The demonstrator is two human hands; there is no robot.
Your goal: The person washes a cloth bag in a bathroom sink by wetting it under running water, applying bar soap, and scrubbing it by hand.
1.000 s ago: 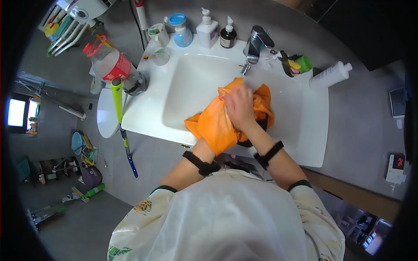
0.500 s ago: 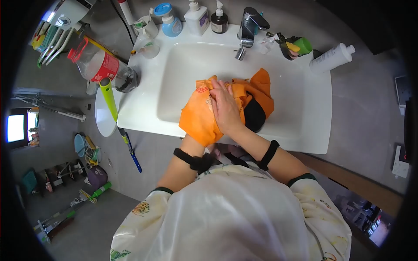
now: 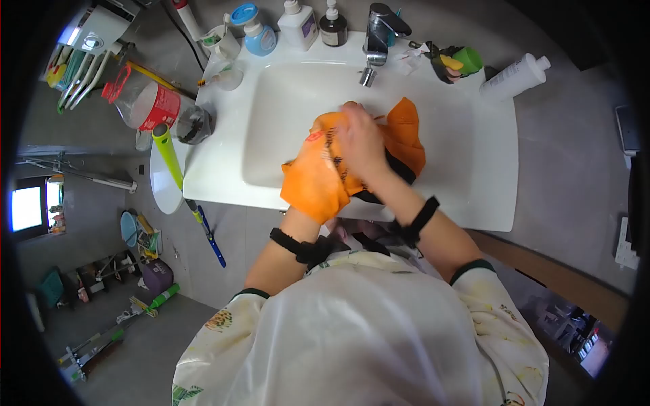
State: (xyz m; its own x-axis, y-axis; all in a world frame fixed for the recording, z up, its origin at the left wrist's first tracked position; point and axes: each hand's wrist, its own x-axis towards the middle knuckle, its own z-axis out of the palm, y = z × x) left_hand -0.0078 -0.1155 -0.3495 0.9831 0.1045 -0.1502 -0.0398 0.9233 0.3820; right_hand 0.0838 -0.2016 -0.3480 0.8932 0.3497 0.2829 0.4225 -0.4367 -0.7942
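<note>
An orange garment with red and dark print and a black part is bunched over the front of the white washbasin. It drapes over my left hand, so those fingers are hidden; only my left forearm shows below the cloth. My right hand lies on top of the garment, its fingers bent over the cloth and slightly blurred. A loose orange fold stands up to the right of that hand. Above the basin is a chrome faucet, apart from both hands.
Along the back rim stand a blue-topped bottle, a white pump bottle and a dark pump bottle. A white bottle is at the right corner. To the left are a large plastic bottle and a yellow-green handle.
My right hand has shifted up and right over the garment, its fingers going from stretched out to bent. The cloth has bunched, covering more of the black part. My left arm has barely moved.
</note>
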